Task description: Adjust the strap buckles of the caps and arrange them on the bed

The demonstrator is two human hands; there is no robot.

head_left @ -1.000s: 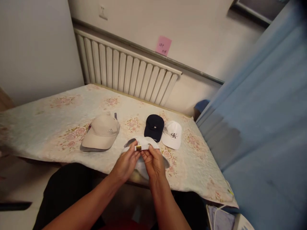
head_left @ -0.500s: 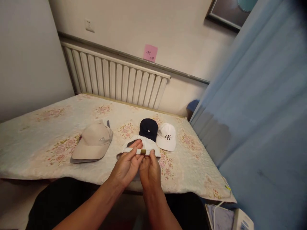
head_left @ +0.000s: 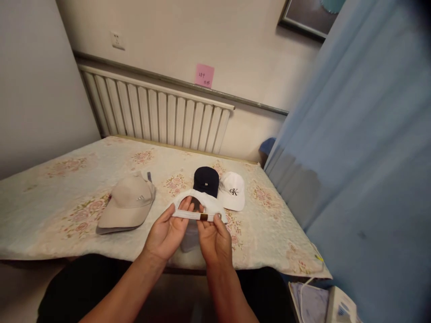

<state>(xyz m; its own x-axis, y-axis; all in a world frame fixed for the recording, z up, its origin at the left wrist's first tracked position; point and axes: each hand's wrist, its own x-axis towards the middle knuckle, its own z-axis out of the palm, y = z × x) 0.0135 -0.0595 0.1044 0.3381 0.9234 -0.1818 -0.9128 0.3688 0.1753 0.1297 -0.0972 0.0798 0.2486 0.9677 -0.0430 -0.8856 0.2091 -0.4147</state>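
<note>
Between my hands is a white baseball cap point(head_left: 213, 202), its back strap and brass-coloured buckle turned toward me. My left hand point(head_left: 167, 234) grips the strap's left end, thumb on top and fingers inside the back opening. On the right end, my right hand point(head_left: 215, 235) pinches the strap near the buckle. Just beyond lies a dark navy cap point(head_left: 206, 179) with a small light logo, partly covered by the held cap. Beside it rests a white cap with black CK letters point(head_left: 233, 192). Off to the left sits a beige cap point(head_left: 129, 199), with a greyish brim edge showing underneath.
A flower-patterned cloth point(head_left: 161, 157) covers the bed or table. Behind it runs a white radiator point(head_left: 155, 112) along the wall, with a pink note point(head_left: 204, 75) above. A blue curtain point(head_left: 357, 157) hangs at the right. An open box point(head_left: 313, 305) stands low at bottom right.
My hands have moved apart along the strap, the left one sliding to its left end. The cap's back opening now shows wider, and the view has shifted slightly.
</note>
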